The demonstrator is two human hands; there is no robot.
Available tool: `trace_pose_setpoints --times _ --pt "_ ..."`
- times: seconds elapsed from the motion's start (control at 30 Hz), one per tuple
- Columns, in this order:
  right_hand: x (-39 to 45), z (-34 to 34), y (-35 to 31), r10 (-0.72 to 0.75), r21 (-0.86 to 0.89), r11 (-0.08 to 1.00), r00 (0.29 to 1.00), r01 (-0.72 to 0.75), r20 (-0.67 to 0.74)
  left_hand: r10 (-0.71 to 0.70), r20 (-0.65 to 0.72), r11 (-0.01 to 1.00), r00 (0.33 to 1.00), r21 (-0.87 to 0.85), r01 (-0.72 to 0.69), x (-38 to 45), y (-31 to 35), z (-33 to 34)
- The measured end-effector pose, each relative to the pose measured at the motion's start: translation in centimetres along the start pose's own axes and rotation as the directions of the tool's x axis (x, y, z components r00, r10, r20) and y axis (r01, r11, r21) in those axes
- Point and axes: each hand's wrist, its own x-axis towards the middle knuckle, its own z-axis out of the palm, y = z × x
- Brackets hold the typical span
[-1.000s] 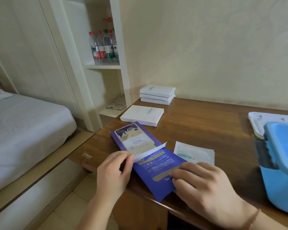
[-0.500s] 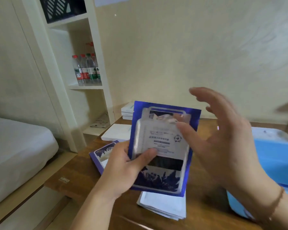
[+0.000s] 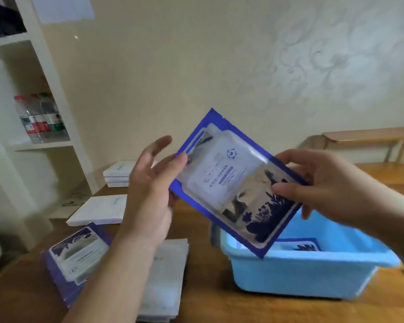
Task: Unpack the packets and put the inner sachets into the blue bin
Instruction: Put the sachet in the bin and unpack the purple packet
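A blue-edged sachet (image 3: 229, 180) with a clear window hangs tilted in the air, its lower corner over the blue bin (image 3: 301, 273). My right hand (image 3: 331, 187) pinches its right edge between thumb and fingers. My left hand (image 3: 149, 194) is beside its left edge with the fingers spread loosely; only the thumb touches the sachet. Inside the bin lies another blue sachet (image 3: 300, 247). On the wooden table (image 3: 219, 306) at lower left lies a purple packet box (image 3: 75, 259), with a pile of pale sachets (image 3: 168, 280) next to it.
A flat white box (image 3: 98, 209) and a stack of white boxes (image 3: 117, 174) sit at the table's far left. White shelves with water bottles (image 3: 40, 120) stand left of the table. A wooden bench (image 3: 369, 135) stands by the wall at right.
The sachet has passed from my left hand's grip to my right hand and now tilts over the bin. My left hand has loosened. The view has turned right.
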Motion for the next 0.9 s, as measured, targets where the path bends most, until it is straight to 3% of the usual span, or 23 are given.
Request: trace_pose_setpoints --times 0.07,0.17,0.23,0.3,0.43,0.53,0.6,0.73,0.8,0.9 --pt "1.1 -3.0 1.5 0.036 -0.148 0.989 0.997 -0.025 0.070 0.015 0.067 0.984 0.998 0.175 -0.026 2.1 -0.4 0.7" --pt "2.4 -5.5 4.1 0.145 -0.340 0.938 0.965 -0.065 0.216 -0.114 0.310 0.865 0.944 0.497 -0.059 4.2 -2.3 2.0" --pt "3.0 -5.8 5.5 0.228 -0.429 0.899 0.926 -0.083 0.300 -0.197 0.411 0.721 0.890 0.676 -0.153 4.9 -3.8 3.0" --pt "3.5 -5.2 6.8 0.302 -0.508 0.858 0.881 -0.083 0.365 -0.287 0.488 0.507 0.824 0.807 -0.302 5.1 -5.0 4.0" --pt "4.4 -2.9 8.8 0.424 -0.615 0.787 0.768 -0.049 0.480 -0.500 0.526 0.065 0.688 0.815 -0.576 4.9 -6.9 5.6" --pt "5.0 -1.5 9.5 0.496 -0.693 0.721 0.707 -0.012 0.504 -0.560 0.536 -0.136 0.632 0.693 -0.708 4.7 -8.2 6.7" --pt "5.4 -0.6 9.9 0.532 -0.722 0.692 0.671 0.007 0.517 -0.646 0.510 -0.132 0.568 0.658 -0.741 4.7 -8.6 7.4" --pt "5.7 0.9 10.8 0.592 -0.763 0.646 0.608 0.035 0.529 -0.826 0.437 0.008 0.355 0.639 -0.769 4.9 -9.7 8.6" --pt "5.5 1.4 11.0 0.592 -0.798 0.595 0.617 0.099 0.518 -0.876 0.401 0.047 0.268 0.623 -0.781 4.7 -10.4 9.0" --pt "5.1 1.4 10.6 0.578 -0.841 0.509 0.650 0.184 0.493 -0.919 0.342 0.059 0.196 0.611 -0.789 4.4 -11.0 9.1"
